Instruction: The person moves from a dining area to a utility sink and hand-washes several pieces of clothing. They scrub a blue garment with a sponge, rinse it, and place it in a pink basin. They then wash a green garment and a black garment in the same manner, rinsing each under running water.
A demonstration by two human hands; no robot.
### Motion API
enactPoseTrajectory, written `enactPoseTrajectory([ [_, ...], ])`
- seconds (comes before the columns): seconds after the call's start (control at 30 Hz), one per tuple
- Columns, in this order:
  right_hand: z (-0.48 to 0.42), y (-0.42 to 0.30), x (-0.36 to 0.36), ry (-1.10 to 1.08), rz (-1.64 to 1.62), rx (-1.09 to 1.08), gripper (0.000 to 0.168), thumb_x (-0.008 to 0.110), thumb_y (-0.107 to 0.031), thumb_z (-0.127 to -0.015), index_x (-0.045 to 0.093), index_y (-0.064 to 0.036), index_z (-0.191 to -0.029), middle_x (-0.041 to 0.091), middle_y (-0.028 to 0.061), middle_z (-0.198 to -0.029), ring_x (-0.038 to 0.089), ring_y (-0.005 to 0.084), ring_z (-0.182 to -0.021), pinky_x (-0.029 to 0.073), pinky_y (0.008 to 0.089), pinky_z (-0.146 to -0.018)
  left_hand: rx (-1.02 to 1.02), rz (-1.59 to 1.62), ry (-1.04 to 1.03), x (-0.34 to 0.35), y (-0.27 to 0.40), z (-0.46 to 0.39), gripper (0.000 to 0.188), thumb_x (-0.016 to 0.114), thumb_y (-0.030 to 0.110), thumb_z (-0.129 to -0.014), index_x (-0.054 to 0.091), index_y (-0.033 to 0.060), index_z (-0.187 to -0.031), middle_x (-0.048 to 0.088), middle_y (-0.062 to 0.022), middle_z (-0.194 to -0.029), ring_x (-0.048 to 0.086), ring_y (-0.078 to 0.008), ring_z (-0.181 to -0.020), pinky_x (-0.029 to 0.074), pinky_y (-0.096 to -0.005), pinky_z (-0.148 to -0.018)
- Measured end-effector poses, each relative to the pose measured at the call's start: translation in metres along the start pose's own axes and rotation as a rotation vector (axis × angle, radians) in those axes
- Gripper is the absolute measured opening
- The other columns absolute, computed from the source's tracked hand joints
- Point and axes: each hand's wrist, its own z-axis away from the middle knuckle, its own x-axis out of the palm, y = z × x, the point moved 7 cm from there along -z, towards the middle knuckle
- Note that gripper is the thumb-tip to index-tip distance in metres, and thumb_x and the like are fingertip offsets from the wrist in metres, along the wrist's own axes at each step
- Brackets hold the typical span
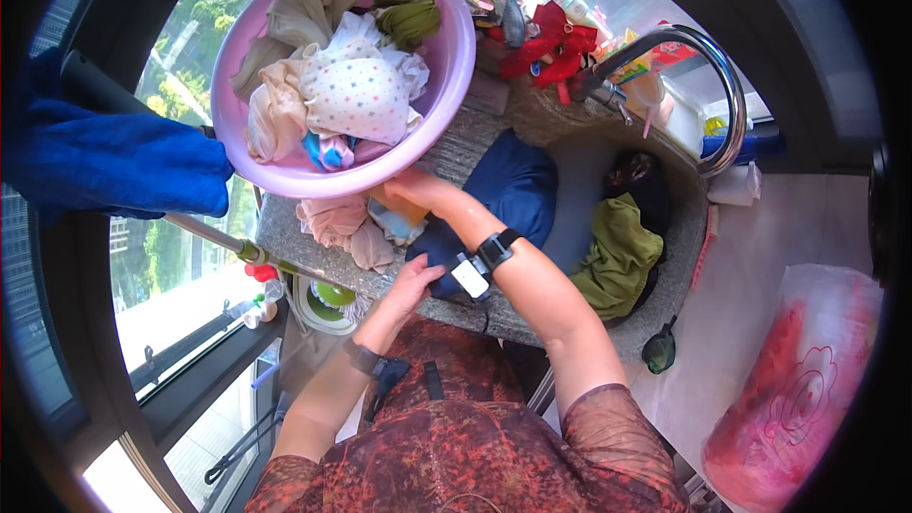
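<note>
My left hand [413, 279] is at the front edge of the stone washboard counter, its thumb and fingers gripping a navy blue garment [514, 182]. That garment lies across the ridged washboard [456, 132] beside the sink bowl. My right hand [412, 189] reaches across it to just below the rim of a pink plastic basin [456, 96]; its fingers are partly hidden, and what they hold is unclear. Pale pink cloth [345, 228] and a light blue and white cloth [394, 221] lie beside it. Inside the basin are a white patterned garment [356, 92], beige cloths [299, 14] and olive cloth [407, 18].
An olive green garment [623, 253] and dark cloth lie in the stone sink [684, 228], under a curved chrome faucet [734, 92]. Red cloth [548, 50] and bottles crowd the back ledge. Left are a blue towel [135, 164] and a pole [214, 234]. A filled plastic bag [798, 385] stands right.
</note>
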Motion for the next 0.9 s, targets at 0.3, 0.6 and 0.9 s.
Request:
enactPoseTrajectory([
  [0.3, 0.008, 0.01, -0.004, 0.213, -0.175, -0.298, 0.046, 0.072, -0.024, -0.085, 0.062, -0.007, -0.126, 0.067, 0.0026, -0.107, 0.06, 0.0135, -0.095, 0.051, 0.0299, -0.076, 0.009, -0.028, -0.055, -0.005, -0.003, 0.004, 0.027, 0.06, 0.012, -0.094, 0.061, 0.0004, -0.119, 0.068, -0.0038, -0.111, 0.064, -0.0113, -0.099, 0.049, -0.0271, -0.091],
  [0.6, 0.156, 0.028, 0.002, 0.535, 1.106, -0.489, 0.045, 0.068, -0.025, -0.083, 0.06, -0.016, -0.126, 0.055, 0.0115, -0.135, 0.053, 0.026, -0.122, 0.044, 0.0418, -0.081, 0.081, -0.161, 0.003, 0.0, -0.004, 0.001, 0.028, 0.059, 0.01, -0.096, 0.059, -0.0001, -0.122, 0.066, -0.0014, -0.111, 0.06, -0.0089, -0.099, 0.047, -0.0259, -0.091],
  [0.9, 0.096, 0.066, -0.125, 0.787, 1.159, -0.194, 0.046, 0.066, -0.022, -0.086, 0.056, -0.007, -0.128, 0.05, 0.0147, -0.139, 0.054, 0.031, -0.107, 0.051, 0.0433, -0.077, 0.073, -0.444, -0.019, 0.004, 0.011, 0.027, 0.022, 0.059, 0.014, -0.097, 0.062, -0.0011, -0.113, 0.066, 0.0005, -0.105, 0.056, -0.0061, -0.094, 0.046, -0.0241, -0.087],
])
